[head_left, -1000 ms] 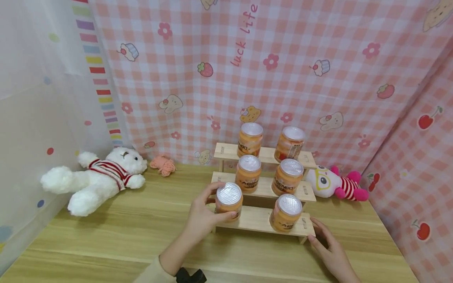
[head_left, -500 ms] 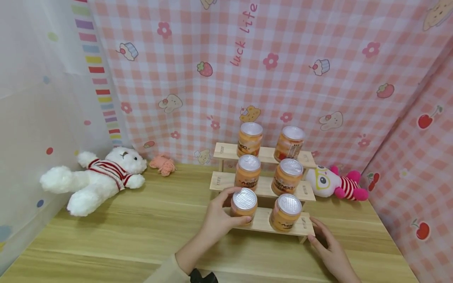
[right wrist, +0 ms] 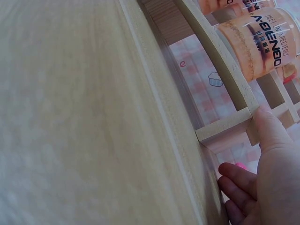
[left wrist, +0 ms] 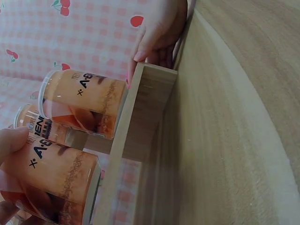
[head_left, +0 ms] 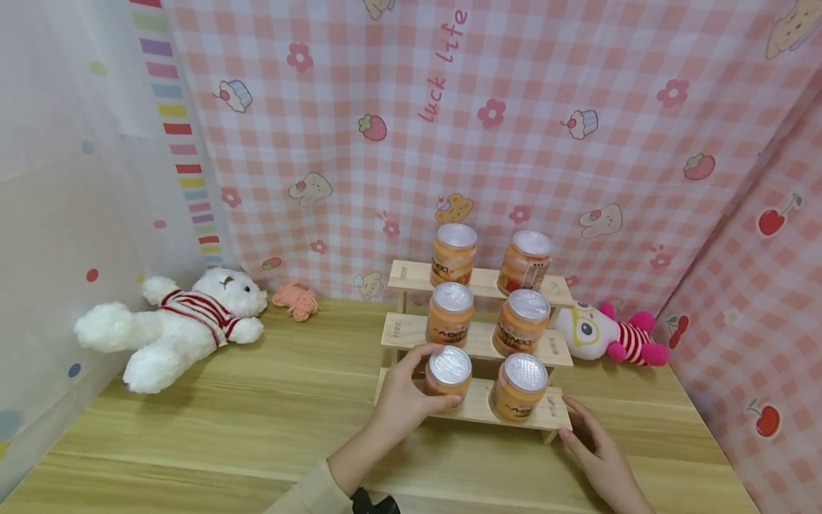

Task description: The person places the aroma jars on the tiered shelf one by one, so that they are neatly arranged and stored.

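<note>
Stepped across three tiers, a light wooden display stand (head_left: 475, 401) carries orange cans with silver lids. My left hand (head_left: 401, 396) grips the can (head_left: 449, 378) at the left of the lowest tier, thumb in front and fingers behind. That can (left wrist: 51, 178) stands upright at the board in the left wrist view. Beside it is another can (head_left: 519, 389) on the same tier. My right hand (head_left: 600, 457) holds the stand's lower right end, its thumb on the board's corner. Lower fingers of the right hand (right wrist: 276, 183) hang loosely beside the stand in the right wrist view.
Two cans stand on the middle tier, such as the left one (head_left: 449, 318), and two on top, including this can (head_left: 454, 255). A white teddy bear (head_left: 193, 314) and pink yarn (head_left: 295, 300) lie left. Behind the stand's right side lies a pink-and-white plush toy (head_left: 610, 335).
My left hand has shifted the lowest-tier can rightward along the board, from its left end to in front of the middle tier's left can. My right hand has stayed at the stand's end.
</note>
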Demonstrator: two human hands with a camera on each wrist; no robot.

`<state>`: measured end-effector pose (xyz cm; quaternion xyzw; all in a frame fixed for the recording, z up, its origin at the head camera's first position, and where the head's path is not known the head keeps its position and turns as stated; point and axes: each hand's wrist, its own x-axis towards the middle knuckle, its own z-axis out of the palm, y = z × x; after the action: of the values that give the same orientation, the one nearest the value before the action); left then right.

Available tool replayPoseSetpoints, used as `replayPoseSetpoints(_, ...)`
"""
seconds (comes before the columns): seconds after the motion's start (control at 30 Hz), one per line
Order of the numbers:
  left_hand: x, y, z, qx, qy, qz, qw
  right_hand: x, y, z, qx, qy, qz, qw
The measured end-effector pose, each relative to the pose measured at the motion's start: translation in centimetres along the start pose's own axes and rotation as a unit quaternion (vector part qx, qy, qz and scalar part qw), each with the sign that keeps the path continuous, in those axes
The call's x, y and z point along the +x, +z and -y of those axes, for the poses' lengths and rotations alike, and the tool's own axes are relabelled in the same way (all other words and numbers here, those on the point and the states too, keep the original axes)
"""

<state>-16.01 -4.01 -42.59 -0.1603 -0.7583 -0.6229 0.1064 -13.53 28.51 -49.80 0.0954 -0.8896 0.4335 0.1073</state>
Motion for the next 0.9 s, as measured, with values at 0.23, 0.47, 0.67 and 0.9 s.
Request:
replayPoseSetpoints(0.23,-0.07,0.18,0.59,0.006,-0.003,-0.001,1.0000,-0.01,0.09,-0.12,0.001,-0.005,-0.003,1.0000)
replayPoseSetpoints(0.47,-0.04,0.19,0.51,0.018,0.010,0.009,0.9997,0.05,0.07,-0.26,0.014,-0.005,0.002,0.9999)
replayPoseSetpoints(0.67,-0.02,0.07,0.50,0.040,0.011,0.020,0.9989,0.06,0.03,-0.17,0.014,-0.003,0.002,0.9999)
replayPoseSetpoints(0.9,-0.06,-0.23,0.58,0.057,0.029,0.024,0.9977,0.07,-0.04,-0.06,0.012,-0.001,0.005,0.9999)
